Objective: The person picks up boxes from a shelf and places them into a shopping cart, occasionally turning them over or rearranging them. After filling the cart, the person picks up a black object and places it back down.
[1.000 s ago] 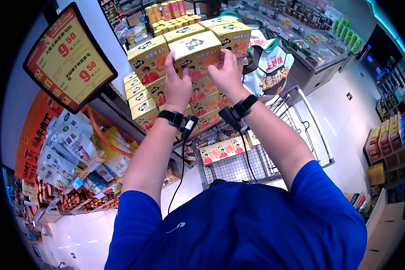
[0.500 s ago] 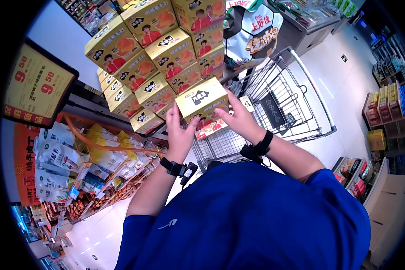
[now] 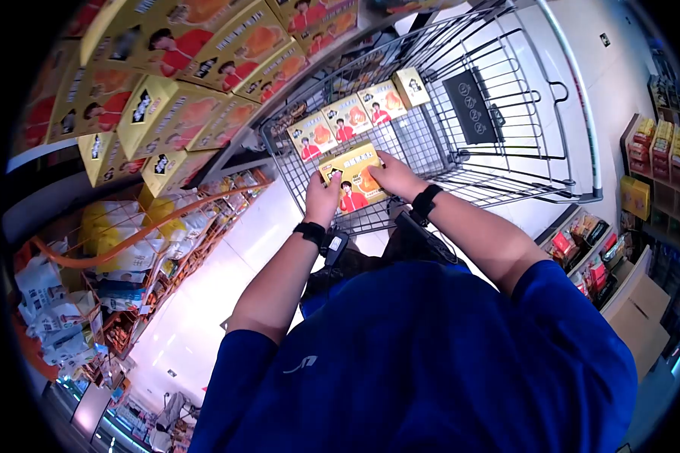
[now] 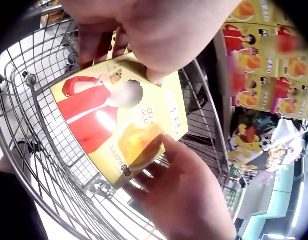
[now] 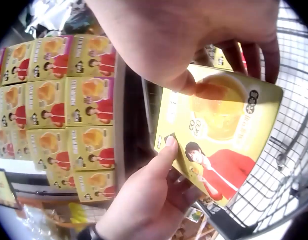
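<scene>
Both hands hold a yellow carton (image 3: 357,183) printed with a red-jacketed person and orange food, over the near end of a shopping cart (image 3: 419,143). My left hand (image 3: 323,199) grips its left end, thumb on the printed face. At the opposite end, my right hand (image 3: 397,178) has its thumb on that face and fingers round the side. In the left wrist view the carton (image 4: 119,117) is tilted above the wire mesh. Matching cartons (image 3: 346,118) stand in a row along the cart's far-left side, with another yellow carton (image 3: 410,87) at the row's end.
Stacked yellow cartons (image 3: 177,113) rise at the left, close beside the cart. An orange-railed rack of bagged goods (image 3: 121,249) stands at lower left. A black panel (image 3: 470,107) hangs on the cart's wires. Shelves of packets (image 3: 593,249) are at the right.
The hands took the carton off the top of the stack and brought it down and right over the cart. Its printed face now shows upward. The head view has tilted down toward the cart.
</scene>
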{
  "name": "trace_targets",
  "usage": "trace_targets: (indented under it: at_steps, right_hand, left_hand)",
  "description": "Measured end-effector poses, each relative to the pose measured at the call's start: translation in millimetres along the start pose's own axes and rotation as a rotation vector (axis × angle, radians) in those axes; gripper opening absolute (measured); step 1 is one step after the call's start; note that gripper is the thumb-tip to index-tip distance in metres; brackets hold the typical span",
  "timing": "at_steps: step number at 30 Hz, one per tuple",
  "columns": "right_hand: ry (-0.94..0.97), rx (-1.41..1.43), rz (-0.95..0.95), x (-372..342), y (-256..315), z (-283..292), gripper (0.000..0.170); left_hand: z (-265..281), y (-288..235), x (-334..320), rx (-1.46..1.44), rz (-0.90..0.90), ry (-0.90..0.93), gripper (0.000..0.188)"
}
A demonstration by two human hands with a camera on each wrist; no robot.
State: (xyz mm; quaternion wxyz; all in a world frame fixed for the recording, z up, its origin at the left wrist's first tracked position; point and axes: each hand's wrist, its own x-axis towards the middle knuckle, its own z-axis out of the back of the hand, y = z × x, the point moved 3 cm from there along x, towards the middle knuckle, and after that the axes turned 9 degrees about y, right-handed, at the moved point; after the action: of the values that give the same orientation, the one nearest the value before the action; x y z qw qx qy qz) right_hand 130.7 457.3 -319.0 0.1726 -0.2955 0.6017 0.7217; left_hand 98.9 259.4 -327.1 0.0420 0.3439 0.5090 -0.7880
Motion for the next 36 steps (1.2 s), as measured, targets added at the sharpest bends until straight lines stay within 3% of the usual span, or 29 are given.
trace_targets:
  at_steps: [2,4,5,6,9,12,13,14,16,17,20,22,24,26,28,31,32,34,35,36]
  right_hand:
    - [0.004,0.033,-0.118,10,-13,-4,0.05]
    - [0.052,0.123,-0.153,34,-40,-13,0.05]
    - [0.085,0.209,-0.173,47,-55,-17,0.049]
    - [0.17,0.209,-0.163,59,-60,-17,0.052]
    - [0.155,0.105,-0.255,134,-147,-39,0.065]
    - [0.165,-0.069,-0.351,145,-127,-36,0.069]
    - [0.265,-0.015,-0.359,154,-130,-38,0.069]
    - [0.311,0.066,-0.37,160,-132,-43,0.065]
    - [0.322,0.151,-0.213,184,-157,-64,0.058]
    - [0.33,0.159,-0.218,193,-170,-73,0.058]
    - [0.28,0.284,-0.097,199,-175,-85,0.055]
    - [0.398,0.517,-0.026,190,-155,-82,0.051]
    - [0.408,0.626,-0.058,184,-151,-79,0.047]
    - [0.354,0.644,-0.252,164,-138,-64,0.061]
    - [0.429,0.662,-0.234,155,-132,-55,0.062]
    - [0.44,0.892,-0.231,158,-137,-60,0.047]
    - [0.441,0.892,-0.227,158,-138,-63,0.047]
    - [0.398,0.791,-0.206,153,-131,-65,0.046]
    - [0.382,0.573,-0.236,153,-128,-56,0.051]
    - [0.384,0.572,-0.224,151,-125,-51,0.051]
  left_hand:
    - [-8,18,14,0.064,0.027,-0.016,0.043]
    - [-16,32,25,-0.098,0.159,-0.005,0.03]
    - [-26,76,45,-0.228,0.149,0.072,0.025]
    - [-27,71,47,-0.126,0.335,0.124,0.019]
    - [-35,105,74,-0.215,0.301,0.101,0.017]
    - [-35,166,110,-0.09,0.271,-0.077,0.024]
    - [-34,170,117,-0.081,0.282,-0.082,0.028]
    - [-33,175,124,-0.102,0.357,-0.025,0.053]
    - [-34,171,129,-0.115,0.36,-0.131,0.044]
    - [-33,181,136,-0.124,0.318,-0.125,0.049]
    - [-31,189,136,-0.153,0.257,-0.204,0.047]
    - [-29,176,131,-0.08,0.262,-0.204,0.047]
    - [-28,165,123,-0.007,0.263,-0.202,0.047]
    - [-27,164,120,0.03,0.243,-0.208,0.047]
    - [-28,163,115,0.022,0.254,-0.219,0.041]
    - [-32,138,103,0.22,0.295,-0.101,0.039]
    - [-32,139,103,0.222,0.293,-0.103,0.039]
    - [-31,129,101,0.283,0.045,-0.153,0.046]
    - [-29,127,100,0.185,0.043,-0.058,0.049]
    - [-25,117,98,0.191,0.035,-0.065,0.049]
